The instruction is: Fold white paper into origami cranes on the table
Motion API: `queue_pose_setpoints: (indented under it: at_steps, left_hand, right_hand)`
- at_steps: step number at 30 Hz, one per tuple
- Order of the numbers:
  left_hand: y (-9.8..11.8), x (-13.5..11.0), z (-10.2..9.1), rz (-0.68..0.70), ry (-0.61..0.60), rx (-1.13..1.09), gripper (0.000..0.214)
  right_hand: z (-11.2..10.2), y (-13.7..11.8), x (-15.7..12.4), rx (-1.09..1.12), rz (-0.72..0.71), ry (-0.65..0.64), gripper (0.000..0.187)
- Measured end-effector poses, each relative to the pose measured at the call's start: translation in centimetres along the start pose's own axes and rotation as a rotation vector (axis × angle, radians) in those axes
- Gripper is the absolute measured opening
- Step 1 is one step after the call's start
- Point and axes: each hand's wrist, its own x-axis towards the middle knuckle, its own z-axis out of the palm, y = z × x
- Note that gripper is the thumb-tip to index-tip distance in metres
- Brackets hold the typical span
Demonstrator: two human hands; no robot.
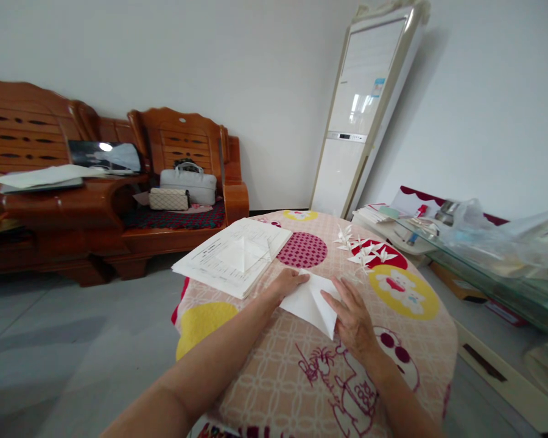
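A white sheet of paper (308, 304) with creases across it lies between my two hands, over the patterned tablecloth. My left hand (287, 286) pinches its upper left edge, thumb on top. At the right edge, my right hand (352, 316) holds the paper with fingers partly spread over it; the grip underneath is hidden. One corner of the sheet points down toward me. Beyond it, to the right, several folded white paper cranes (364, 254) sit in a group. To the left is a stack of printed sheets (210, 267) with a creased white paper (244, 254) on top.
The round table (265, 371) has a pink cloth with coloured circles and cartoon figures. A glass-topped stand (479, 249) with bags and papers is close on the right. Wooden chairs (178, 140) holding handbags stand at the left; a tall white air conditioner (351, 128) fills the corner.
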Motion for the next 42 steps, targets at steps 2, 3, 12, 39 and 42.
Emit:
queue_pose_setpoints:
  at_steps: [2, 3, 12, 39, 42]
  left_hand:
    - [0.0, -0.1, 0.1, 0.002, -0.004, 0.022, 0.030]
    - [0.0, -0.1, 0.2, 0.005, -0.007, 0.034, 0.030]
    - [1.7, -0.5, 0.0, 0.257, 0.075, 0.103, 0.009]
    - [3.8, -6.2, 1.0, 0.470, -0.326, 0.359, 0.023]
    - [5.5, -6.7, 1.2, 0.411, -0.342, 0.193, 0.027]
  right_hand:
    - [0.0, -0.3, 0.1, 0.009, -0.028, 0.023, 0.048]
    - [0.0, -0.4, 0.2, 0.014, -0.039, 0.033, 0.047]
    - [-0.5, -0.7, 0.4, -0.077, -0.057, 0.002, 0.041]
    - [-5.0, -1.8, 4.0, 0.784, 0.641, -0.379, 0.023]
    - [-6.2, -2.6, 4.5, 1.086, 0.828, -0.430, 0.024]
